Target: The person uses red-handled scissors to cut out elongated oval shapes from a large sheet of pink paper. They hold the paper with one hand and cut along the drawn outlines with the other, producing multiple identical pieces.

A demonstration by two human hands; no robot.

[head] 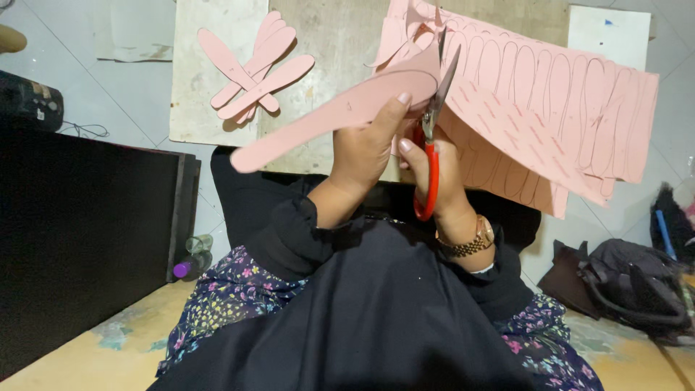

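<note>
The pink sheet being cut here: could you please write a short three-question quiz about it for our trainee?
1. True or false: the right hand holds the scissors.
2. What does the left hand grip?
A) a long pink cutout
B) a bottle
C) a bag
3. Where do the finished pieces lie?

Key:
1. True; red handles, blades in the pink sheet.
2. A.
3. Stacked crosswise on the board, left of the sheet.

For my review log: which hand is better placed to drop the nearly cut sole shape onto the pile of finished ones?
Probably the left hand: it already grips the pink sole shape, nearest the pile of cutouts. The right hand is occupied with red-handled scissors.
</note>
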